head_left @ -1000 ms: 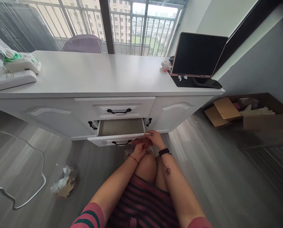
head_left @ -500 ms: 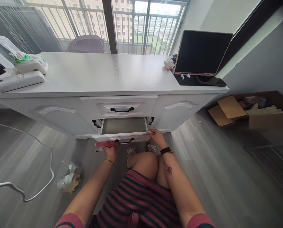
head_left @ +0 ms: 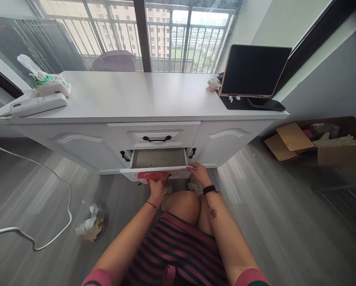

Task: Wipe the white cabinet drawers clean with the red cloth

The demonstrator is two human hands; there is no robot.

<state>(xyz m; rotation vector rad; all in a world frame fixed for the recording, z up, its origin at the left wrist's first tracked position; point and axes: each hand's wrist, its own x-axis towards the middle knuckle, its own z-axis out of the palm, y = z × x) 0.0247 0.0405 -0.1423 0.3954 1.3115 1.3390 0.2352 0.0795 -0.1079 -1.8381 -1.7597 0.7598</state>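
My left hand (head_left: 156, 189) is closed on a flat red cloth-like item (head_left: 150, 175), holding it in front of the lower drawer's face. The item's exact kind is unclear, and it hides most of that drawer's handle. A small dark end hangs from its left side. The lower drawer (head_left: 158, 159) is pulled out of the white cabinet (head_left: 79, 147), and its grey bottom shows. With fingers over the top edge, my right hand (head_left: 198, 172) grips the drawer front at its right corner. Above is a closed drawer (head_left: 154, 131) with a black handle.
On the cabinet top stand a black monitor (head_left: 255, 71), a tissue pack (head_left: 52, 84) and a white power strip (head_left: 39, 105). A white cable (head_left: 67, 190) and a crumpled plastic bag (head_left: 90, 222) lie on the floor at left. An open cardboard box (head_left: 341, 154) is at right.
My left hand has moved right and slightly up with the red item, from the drawer front's lower left corner to before its handle. My right hand keeps its grip.
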